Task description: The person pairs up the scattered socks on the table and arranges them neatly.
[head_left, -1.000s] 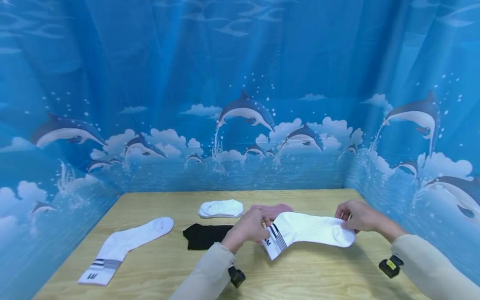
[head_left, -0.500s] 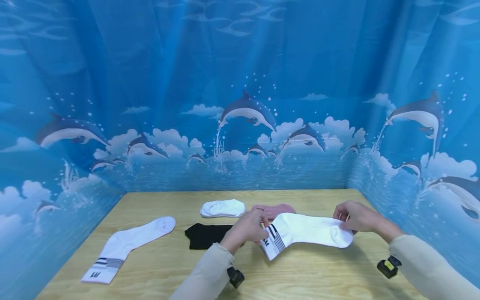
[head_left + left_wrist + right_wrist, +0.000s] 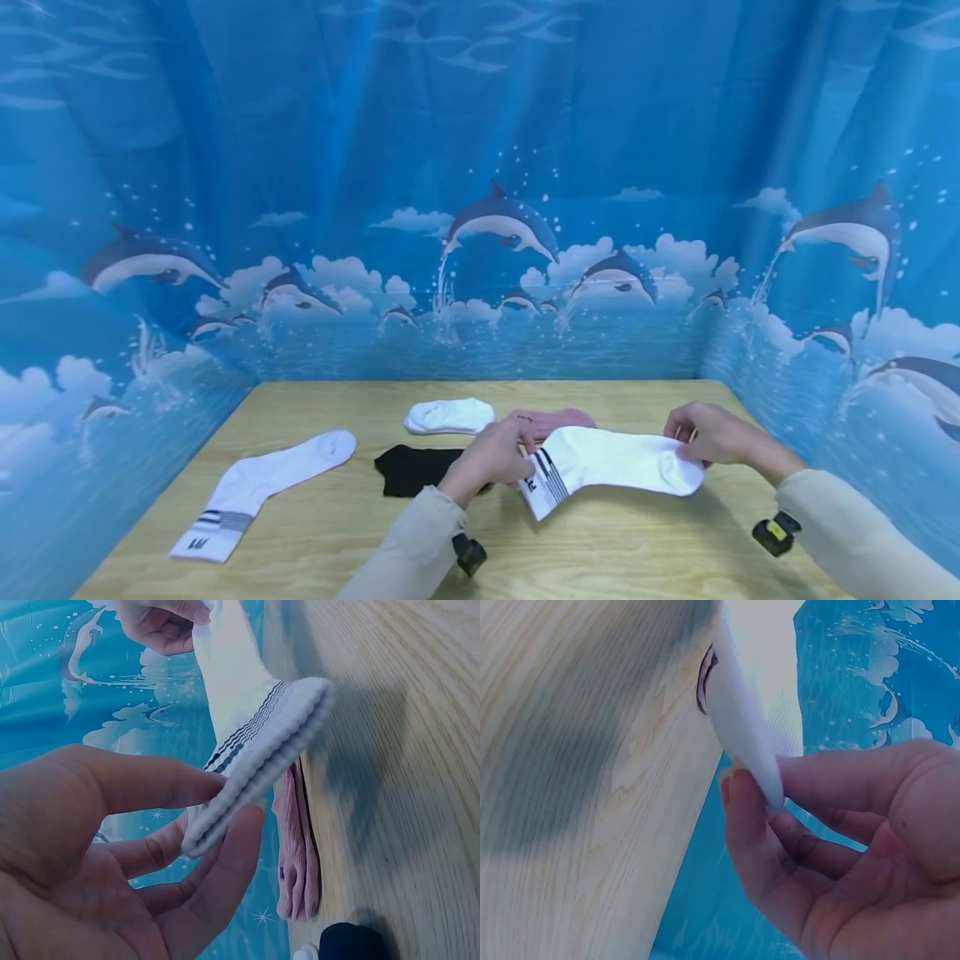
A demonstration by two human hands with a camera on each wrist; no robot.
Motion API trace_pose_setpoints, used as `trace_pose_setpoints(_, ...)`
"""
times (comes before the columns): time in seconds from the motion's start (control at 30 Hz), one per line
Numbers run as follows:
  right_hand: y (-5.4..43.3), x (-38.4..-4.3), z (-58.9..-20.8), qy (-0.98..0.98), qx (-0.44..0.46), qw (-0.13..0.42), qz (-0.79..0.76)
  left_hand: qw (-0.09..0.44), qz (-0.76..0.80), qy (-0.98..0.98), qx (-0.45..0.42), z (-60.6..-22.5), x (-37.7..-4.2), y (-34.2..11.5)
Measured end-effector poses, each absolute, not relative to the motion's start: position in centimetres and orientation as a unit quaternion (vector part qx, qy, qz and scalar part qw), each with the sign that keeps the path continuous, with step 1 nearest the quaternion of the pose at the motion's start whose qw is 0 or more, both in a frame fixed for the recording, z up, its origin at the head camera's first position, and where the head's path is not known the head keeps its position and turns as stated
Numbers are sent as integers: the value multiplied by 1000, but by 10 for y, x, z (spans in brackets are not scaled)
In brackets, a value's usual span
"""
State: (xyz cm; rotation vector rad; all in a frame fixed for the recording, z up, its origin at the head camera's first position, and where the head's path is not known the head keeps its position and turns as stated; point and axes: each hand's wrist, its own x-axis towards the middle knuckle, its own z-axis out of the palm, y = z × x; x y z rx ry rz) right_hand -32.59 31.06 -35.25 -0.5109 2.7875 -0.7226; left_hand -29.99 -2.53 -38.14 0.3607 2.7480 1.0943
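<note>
A white crew sock (image 3: 615, 458) with dark stripes round its cuff is stretched between both hands above the table. The left hand (image 3: 491, 458) pinches its cuff; in the left wrist view, thumb and fingers press on either side of the ribbed cuff opening (image 3: 259, 776). At the toe end, the right hand (image 3: 716, 435) pinches the white fabric (image 3: 754, 742) between thumb and fingers. A similar striped white sock (image 3: 258, 492) lies flat at the left of the table. The black sock (image 3: 412, 471) beside the left hand is partly hidden by it.
A white low-cut sock (image 3: 450, 416) lies toward the back of the wooden table (image 3: 322, 542). The pink sock (image 3: 558, 422) rests behind the held sock, partly covered in the head view. A blue dolphin-print curtain (image 3: 375, 208) encloses the back and sides.
Both hands keep their grip on the striped sock, which stays almost still. The head view has shifted slightly, so the table and the other socks appear a little farther right.
</note>
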Motion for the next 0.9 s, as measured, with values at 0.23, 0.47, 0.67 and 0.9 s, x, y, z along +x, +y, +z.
trace_pose_setpoints(0.23, 308, -325, -353, 946, -174, 103, -253, 91, 364, 921, 105, -380, -300, -26)
trace_pose_setpoints(0.47, 305, -323, -354, 942, -196, 97, -256, 101, 367, 920, 97, -379, -298, -29)
trace_pose_setpoints(0.67, 302, -320, -355, 938, -209, 93, -260, 104, 369, 918, 97, -379, -298, -32)
trace_pose_setpoints(0.9, 296, -320, -356, 938, -215, 87, -257, 97, 359, 922, 103, -383, -297, -39)
